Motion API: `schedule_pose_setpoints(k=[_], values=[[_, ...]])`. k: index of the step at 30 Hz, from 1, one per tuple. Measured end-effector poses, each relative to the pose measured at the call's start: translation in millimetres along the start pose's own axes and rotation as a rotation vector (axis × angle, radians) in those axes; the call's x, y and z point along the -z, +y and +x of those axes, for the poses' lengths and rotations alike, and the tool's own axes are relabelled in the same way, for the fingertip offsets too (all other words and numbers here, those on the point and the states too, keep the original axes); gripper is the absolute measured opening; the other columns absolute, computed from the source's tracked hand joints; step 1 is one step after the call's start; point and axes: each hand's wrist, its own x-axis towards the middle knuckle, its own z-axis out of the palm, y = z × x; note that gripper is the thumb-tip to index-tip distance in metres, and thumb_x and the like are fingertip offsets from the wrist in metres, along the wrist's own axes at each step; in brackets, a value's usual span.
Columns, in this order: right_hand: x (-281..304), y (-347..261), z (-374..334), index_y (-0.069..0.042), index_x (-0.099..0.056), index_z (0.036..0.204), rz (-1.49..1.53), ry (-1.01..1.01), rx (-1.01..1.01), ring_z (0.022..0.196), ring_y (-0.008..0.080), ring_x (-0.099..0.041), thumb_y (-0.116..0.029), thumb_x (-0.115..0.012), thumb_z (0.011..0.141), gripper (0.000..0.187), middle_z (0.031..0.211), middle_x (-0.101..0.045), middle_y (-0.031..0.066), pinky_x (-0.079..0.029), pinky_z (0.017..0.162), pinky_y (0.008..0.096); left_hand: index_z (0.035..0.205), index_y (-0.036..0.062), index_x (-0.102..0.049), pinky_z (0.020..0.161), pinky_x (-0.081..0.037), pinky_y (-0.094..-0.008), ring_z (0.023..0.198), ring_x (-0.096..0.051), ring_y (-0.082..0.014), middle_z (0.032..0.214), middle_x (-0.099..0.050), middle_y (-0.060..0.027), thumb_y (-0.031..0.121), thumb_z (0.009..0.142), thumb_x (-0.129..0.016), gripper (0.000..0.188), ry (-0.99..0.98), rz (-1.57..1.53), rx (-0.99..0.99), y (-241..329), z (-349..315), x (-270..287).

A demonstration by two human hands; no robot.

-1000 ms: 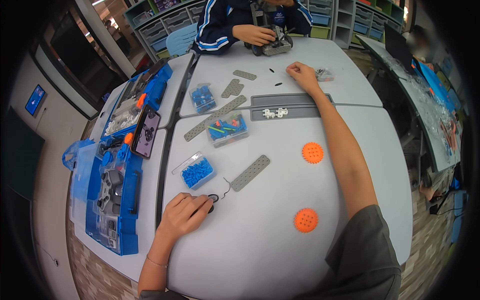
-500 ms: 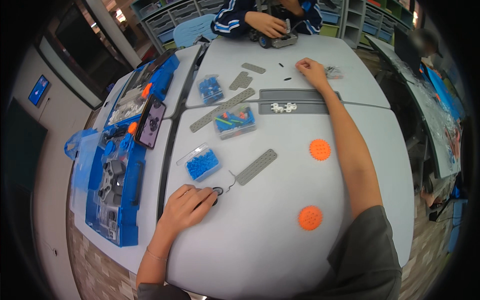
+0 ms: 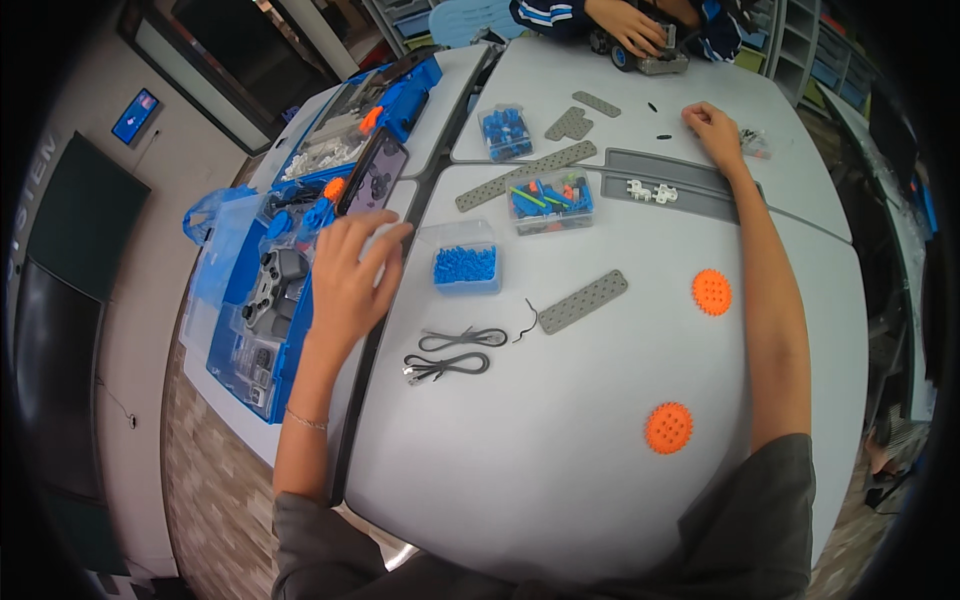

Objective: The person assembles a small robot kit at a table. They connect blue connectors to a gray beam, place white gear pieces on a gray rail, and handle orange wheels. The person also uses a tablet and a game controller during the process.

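My left hand (image 3: 352,270), fingers apart and holding nothing, hovers over the blue kit case's edge, below a phone (image 3: 374,174) propped there. To its right, on the grey table, lie two bundled cables, an upper cable (image 3: 462,340) and a lower cable (image 3: 447,366). A thin dark tie (image 3: 529,320) rests beside a grey perforated plate (image 3: 584,301). At the far right my right hand (image 3: 714,132) is on the table with its fingers curled together; what they hold, if anything, is hidden. Near it are a small black pin (image 3: 664,137) and a clear bag (image 3: 755,143) of small parts.
The blue kit case (image 3: 290,375) holds a game controller (image 3: 276,290). Parts boxes stand mid-table, one with blue pins (image 3: 466,266), one with mixed pieces (image 3: 551,203). Two orange gears (image 3: 712,292) lie near my right forearm. Another person's hand (image 3: 628,27) touches a wheeled model.
My left hand has let go of a cable and moved up and left toward the kit case. Both cables now show fully. My right hand stays in place while the view has shifted.
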Motion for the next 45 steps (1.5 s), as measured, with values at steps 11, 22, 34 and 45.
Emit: schedule_pose_setpoints(k=[11,22,34,45], values=[[0,1,0,-0.006,-0.076,0.107,-0.001,0.006,-0.002,0.085,0.0184,-0.07,-0.034,-0.071,0.094,0.031,0.093,-0.077,0.0081,-0.054,0.081,0.0323,0.114,0.0138,-0.072,0.108,-0.041,-0.0452,0.131,-0.051,-0.0293,0.136,-0.06,-0.0064,0.013,0.082,-0.077,0.033,-0.269,0.158,-0.025,-95,46,-31],[1,2,1,-0.008,-0.078,0.107,-0.013,0.021,-0.01,0.086,0.019,-0.071,-0.033,-0.071,0.093,0.03,0.094,-0.078,0.0079,-0.054,0.083,0.0329,0.124,0.0264,-0.075,0.13,-0.007,-0.0574,0.161,-0.009,-0.0329,0.169,-0.03,-0.0117,0.026,0.061,-0.089,0.064,-0.68,0.325,0.07,-135,63,-61],[2,1,1,-0.007,-0.078,0.107,0.027,-0.007,-0.012,0.081,0.0152,-0.07,-0.027,-0.069,0.093,0.025,0.091,-0.077,0.0062,-0.055,0.08,0.0301,0.104,0.0175,-0.08,0.129,-0.017,-0.0576,0.158,-0.023,-0.0321,0.162,-0.042,-0.0104,0.017,0.072,-0.083,0.032,-0.466,0.215,0.03,-121,55,-57],[1,4,3,-0.007,-0.077,0.109,0.022,-0.008,-0.005,0.082,0.016,-0.071,-0.028,-0.069,0.093,0.027,0.092,-0.077,0.0066,-0.054,0.08,0.0304,0.106,0.0105,-0.077,0.129,-0.019,-0.0546,0.157,-0.025,-0.0319,0.155,-0.048,-0.0112,0.009,0.085,-0.069,0.023,-0.385,0.214,-0.019,-110,39,-36]])
